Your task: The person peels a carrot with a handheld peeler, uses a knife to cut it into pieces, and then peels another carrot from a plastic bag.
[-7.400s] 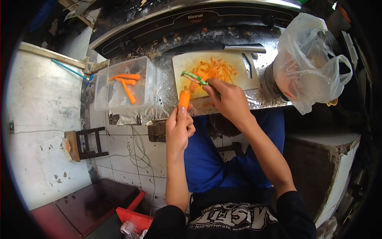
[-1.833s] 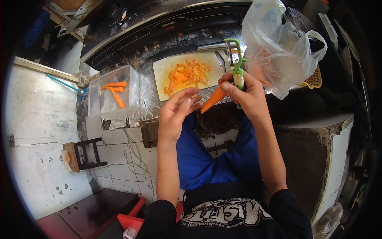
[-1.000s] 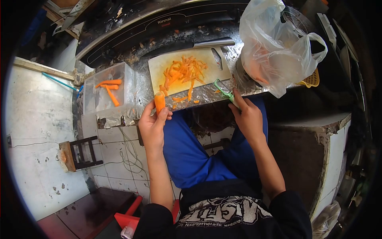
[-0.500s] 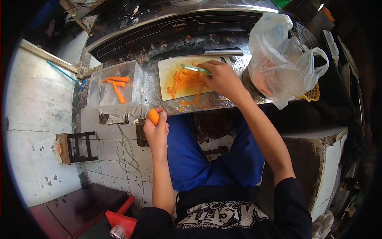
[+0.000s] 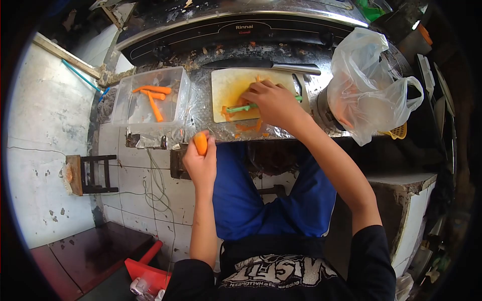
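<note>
My left hand (image 5: 200, 161) is closed around a carrot (image 5: 201, 143), its orange end sticking up, just off the counter's front edge. Over the white cutting board (image 5: 226, 83) my right hand (image 5: 273, 103) grips a green peeler (image 5: 241, 108). Its fingers are bent down over the carrot peelings (image 5: 225, 114), so most of the pile is hidden. More peelings (image 5: 249, 126) lie on the counter in front of the board. Behind the board rests a large knife (image 5: 296, 68). To the left, a clear plastic container (image 5: 184, 95) has several carrots (image 5: 155, 108) in it.
A white plastic bag (image 5: 371, 75) with something orange inside stands right of the board. The Rinnai stove (image 5: 201, 40) runs along the back. Below the counter edge are my legs in blue trousers (image 5: 251, 210), and a small stool (image 5: 75, 175) is on the left.
My right hand has come down onto the peelings, drawing them together and covering them, with the peeler now lower on the board. The left hand keeps the carrot, turned slightly more upright.
</note>
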### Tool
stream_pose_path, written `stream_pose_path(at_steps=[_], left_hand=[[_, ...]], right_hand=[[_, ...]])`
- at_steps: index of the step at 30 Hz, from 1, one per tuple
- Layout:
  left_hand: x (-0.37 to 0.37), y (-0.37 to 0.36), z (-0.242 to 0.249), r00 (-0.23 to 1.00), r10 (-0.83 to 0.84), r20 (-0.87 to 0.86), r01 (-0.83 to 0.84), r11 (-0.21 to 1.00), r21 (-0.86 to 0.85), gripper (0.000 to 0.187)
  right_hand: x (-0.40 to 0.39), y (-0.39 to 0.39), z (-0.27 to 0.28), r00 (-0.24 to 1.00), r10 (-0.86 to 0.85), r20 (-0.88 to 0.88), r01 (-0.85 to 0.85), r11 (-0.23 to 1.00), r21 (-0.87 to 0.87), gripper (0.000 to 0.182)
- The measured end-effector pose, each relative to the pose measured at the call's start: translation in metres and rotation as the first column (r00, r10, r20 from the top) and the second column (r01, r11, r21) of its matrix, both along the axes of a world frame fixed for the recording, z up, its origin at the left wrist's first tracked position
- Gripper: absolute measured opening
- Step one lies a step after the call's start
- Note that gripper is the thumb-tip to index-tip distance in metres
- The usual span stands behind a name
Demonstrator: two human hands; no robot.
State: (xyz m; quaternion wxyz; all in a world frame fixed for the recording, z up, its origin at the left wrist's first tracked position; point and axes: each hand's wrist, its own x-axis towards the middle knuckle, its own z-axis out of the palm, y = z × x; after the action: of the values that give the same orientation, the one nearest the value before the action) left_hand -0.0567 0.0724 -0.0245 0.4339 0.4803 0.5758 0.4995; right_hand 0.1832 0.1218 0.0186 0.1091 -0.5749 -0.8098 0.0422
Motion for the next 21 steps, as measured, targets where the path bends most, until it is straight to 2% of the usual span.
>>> stream_pose_path(at_steps=[1, 2, 3, 5, 7, 9, 10, 12, 13, 15, 17, 19, 21], left_hand=[[0.002, 0.008, 0.002, 0.982, -0.003, -0.191, 0.036, 0.984, 0.172, 0.018], [0.004, 0.016, 0.005, 0.927, 0.029, -0.373, 0.104, 0.938, 0.330, 0.020], [0.008, 0.022, 0.009, 0.928, 0.032, -0.371, 0.100, 0.938, 0.331, 0.020], [0.014, 0.034, 0.020, 0.830, -0.002, -0.557, 0.279, 0.867, 0.413, 0.025], [0.021, 0.043, 0.014, 0.830, -0.037, -0.557, 0.308, 0.862, 0.402, 0.028], [0.031, 0.044, 0.016, 0.739, -0.061, -0.671, 0.339, 0.895, 0.292, 0.030], [0.035, 0.043, 0.016, 0.740, -0.063, -0.670, 0.339, 0.895, 0.291, 0.030], [0.041, 0.042, 0.015, 0.707, -0.047, -0.706, 0.306, 0.920, 0.245, 0.032], [0.042, 0.041, 0.013, 0.704, -0.054, -0.709, 0.314, 0.918, 0.241, 0.032], [0.045, 0.042, 0.011, 0.712, -0.117, -0.693, 0.392, 0.885, 0.253, 0.034], [0.049, 0.040, 0.015, 0.710, -0.170, -0.683, 0.427, 0.876, 0.225, 0.035], [0.052, 0.037, 0.017, 0.712, -0.215, -0.668, 0.453, 0.868, 0.204, 0.036], [0.053, 0.032, 0.016, 0.718, -0.234, -0.656, 0.461, 0.866, 0.196, 0.038]], right_hand=[[0.004, -0.008, -0.002, 1.000, 0.004, 0.003, -0.004, 1.000, 0.000, 0.045], [0.007, -0.016, -0.004, 1.000, 0.024, -0.005, -0.023, 0.996, 0.084, 0.043], [0.010, -0.023, -0.005, 0.999, 0.045, -0.012, -0.042, 0.985, 0.168, 0.042], [0.014, -0.035, -0.005, 0.999, 0.050, -0.019, -0.046, 0.984, 0.175, 0.042], [0.016, -0.040, -0.001, 0.998, 0.052, -0.023, -0.047, 0.981, 0.187, 0.042], [0.018, -0.043, 0.002, 0.998, 0.000, -0.062, 0.010, 0.986, 0.164, 0.044], [0.020, -0.041, 0.001, 0.998, -0.001, -0.061, 0.011, 0.987, 0.163, 0.044], [0.024, -0.027, -0.005, 0.988, -0.118, -0.104, 0.135, 0.974, 0.181, 0.054], [0.025, -0.020, -0.007, 0.986, -0.125, -0.108, 0.143, 0.973, 0.178, 0.054], [0.025, -0.007, -0.008, 0.980, -0.160, -0.120, 0.167, 0.985, 0.048, 0.048], [0.026, -0.008, -0.009, 0.983, -0.157, -0.093, 0.162, 0.986, 0.045, 0.043], [0.025, -0.013, -0.006, 0.979, -0.072, -0.191, 0.068, 0.997, -0.027, 0.042], [0.025, -0.027, 0.002, 0.975, -0.047, -0.218, 0.035, 0.998, -0.060, 0.042]])
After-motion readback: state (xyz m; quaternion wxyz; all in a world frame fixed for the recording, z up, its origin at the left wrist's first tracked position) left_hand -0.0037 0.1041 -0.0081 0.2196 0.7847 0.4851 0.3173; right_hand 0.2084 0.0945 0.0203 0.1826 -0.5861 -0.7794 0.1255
